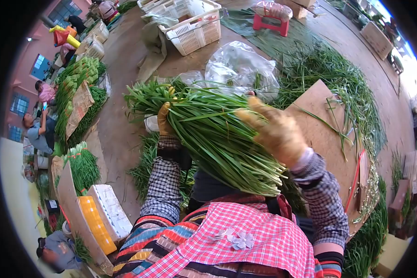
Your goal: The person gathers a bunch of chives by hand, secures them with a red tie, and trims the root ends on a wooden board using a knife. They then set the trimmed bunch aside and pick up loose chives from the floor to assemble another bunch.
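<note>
At centre, the green bundle (222,134), likely limp, bruisable, best held mid-stalk, is being gripped leaf-side by the left hand (165,121); right hand (280,134) is being blurred, finger state can't be told.

Green stalk bunch (217,134), pale-ended, slanted, seemingly loose
</note>
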Motion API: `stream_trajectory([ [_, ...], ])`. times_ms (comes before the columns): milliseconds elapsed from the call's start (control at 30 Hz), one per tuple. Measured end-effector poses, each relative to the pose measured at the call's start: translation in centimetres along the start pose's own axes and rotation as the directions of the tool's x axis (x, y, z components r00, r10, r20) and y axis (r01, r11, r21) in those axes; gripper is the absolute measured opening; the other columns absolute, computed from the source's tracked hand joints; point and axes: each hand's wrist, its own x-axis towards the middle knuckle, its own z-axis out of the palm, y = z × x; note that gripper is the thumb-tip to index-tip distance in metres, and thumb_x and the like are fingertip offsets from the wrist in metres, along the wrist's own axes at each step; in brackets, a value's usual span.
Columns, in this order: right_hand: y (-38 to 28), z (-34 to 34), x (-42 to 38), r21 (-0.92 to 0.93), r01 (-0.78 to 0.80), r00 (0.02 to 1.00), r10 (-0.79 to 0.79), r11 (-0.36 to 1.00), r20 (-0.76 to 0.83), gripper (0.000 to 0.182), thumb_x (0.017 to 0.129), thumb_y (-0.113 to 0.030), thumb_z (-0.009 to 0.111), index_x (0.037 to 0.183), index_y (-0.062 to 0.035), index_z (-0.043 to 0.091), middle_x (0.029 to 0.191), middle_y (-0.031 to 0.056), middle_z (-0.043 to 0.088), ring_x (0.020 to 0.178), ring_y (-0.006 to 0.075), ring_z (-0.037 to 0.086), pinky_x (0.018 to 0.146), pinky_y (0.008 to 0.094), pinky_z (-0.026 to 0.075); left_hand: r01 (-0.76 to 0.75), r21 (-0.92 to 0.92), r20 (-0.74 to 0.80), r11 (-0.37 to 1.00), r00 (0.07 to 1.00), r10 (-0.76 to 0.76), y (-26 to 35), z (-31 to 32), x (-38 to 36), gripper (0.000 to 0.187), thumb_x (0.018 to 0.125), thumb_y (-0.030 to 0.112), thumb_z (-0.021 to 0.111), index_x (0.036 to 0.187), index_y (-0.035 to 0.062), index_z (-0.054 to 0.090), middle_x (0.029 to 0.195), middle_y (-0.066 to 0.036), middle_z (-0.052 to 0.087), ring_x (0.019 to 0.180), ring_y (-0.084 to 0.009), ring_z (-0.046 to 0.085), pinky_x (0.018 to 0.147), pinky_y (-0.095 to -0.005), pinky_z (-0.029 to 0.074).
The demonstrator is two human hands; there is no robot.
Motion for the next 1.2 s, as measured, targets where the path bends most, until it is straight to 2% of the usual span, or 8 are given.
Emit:
stream_trajectory([
  [233,-0.9,1.5,5.2,0.114,-0.114,0.953,0.077,0.987,0.292,0.022,0.077,-0.008,0.067,0.099,-0.0059,0.067,0.104,0.0116,0.067,0.091,0.0252,0.064,0.081,0.0352,0.052,-0.042,0.063,0.041,0.997,0.998,0.04,0.1,1.7,-0.2,0.058,0.084,0.026,0.063,0.134,0.0061,0.042,0.112,-0.016,0.061,0.097,-0.0289,0.062,0.086,-0.0472,0.053],
  [367,2.4,-1.6,1.4,0.984,0.16,0.851,0.516,-0.083,-0.095,0.016,0.087,-0.002,0.058,0.103,0.0003,0.063,0.101,0.0104,0.067,0.09,0.02,0.065,0.081,0.0297,0.054,0.014,-0.035,0.027,0.999,1.0,-0.013,-0.2,0.4,0.2,0.062,0.083,0.027,0.063,0.138,0.0093,0.038,0.113,-0.015,0.061,0.099,-0.029,0.062,0.087,-0.0486,0.052],
  [433,3.2,-6.0,0.6,0.898,-0.142,0.764,0.623,0.417,-0.169,0.016,0.091,-0.008,0.055,0.104,0.0004,0.061,0.1,0.0129,0.066,0.091,0.0195,0.065,0.081,0.0314,0.055,-0.006,-0.019,0.034,1.0,0.999,0.007,-0.3,0.2,0.1,0.063,0.083,0.026,0.063,0.138,0.0103,0.038,0.114,-0.015,0.061,0.099,-0.029,0.062,0.087,-0.0486,0.052],
  [567,3.6,-10.2,-4.5,0.952,0.231,0.667,0.679,0.203,-0.307,0.021,0.094,-0.014,0.052,0.102,0.0039,0.059,0.101,0.0157,0.064,0.086,0.0241,0.065,0.076,0.0348,0.054,0.002,0.014,0.001,1.0,1.0,-0.002,-0.3,1.0,-0.3,0.056,0.085,0.03,0.06,0.134,0.0085,0.044,0.11,-0.014,0.063,0.099,-0.0291,0.062,0.086,-0.0486,0.053],
  [733,2.8,-7.8,-12.1,0.802,-0.591,0.67,0.609,0.09,0.425,0.043,0.089,-0.022,0.056,0.122,0.0042,0.054,0.112,0.015,0.063,0.103,0.0225,0.061,0.09,0.0321,0.048,0.049,-0.016,0.015,0.999,0.999,-0.049,-0.2,-1.9,0.0,0.043,0.086,0.035,0.058,0.115,0.0041,0.058,0.106,-0.014,0.064,0.095,-0.0288,0.063,0.085,-0.0478,0.053],
  [800,2.9,-3.5,-16.1,-0.228,-0.753,0.466,0.745,0.617,0.477,0.051,0.08,-0.025,0.068,0.125,-0.004,0.055,0.113,0.0107,0.065,0.104,0.0171,0.061,0.092,0.0306,0.046,-0.001,0.019,-0.025,1.0,1.0,0.001,-0.4,-3.0,-0.1,0.044,0.086,0.036,0.058,0.116,0.0041,0.057,0.107,-0.014,0.064,0.095,-0.0286,0.063,0.084,-0.0473,0.054],
  [967,-0.8,0.3,-15.7,0.716,-0.695,0.483,0.777,0.06,0.404,0.045,0.084,-0.025,0.067,0.121,0.0002,0.057,0.103,0.0105,0.067,0.096,0.0137,0.06,0.087,0.0287,0.047,-0.018,0.008,-0.002,1.0,1.0,0.018,-0.5,-2.8,-0.2,0.052,0.088,0.034,0.055,0.129,0.0032,0.046,0.107,-0.013,0.064,0.094,-0.0276,0.063,0.082,-0.0458,0.055],
  [1200,-0.4,1.5,-17.0,0.614,-0.789,0.28,0.871,-0.03,0.403,0.015,0.091,-0.01,0.053,0.097,-0.0019,0.064,0.076,0.0016,0.063,0.053,0.0085,0.053,0.049,0.023,0.046,-0.021,-0.001,0.065,1.0,0.998,0.021,-0.2,-2.9,-0.2,0.052,0.09,0.032,0.054,0.132,0.0024,0.044,0.112,-0.015,0.063,0.101,-0.0286,0.061,0.086,-0.0486,0.052],
])
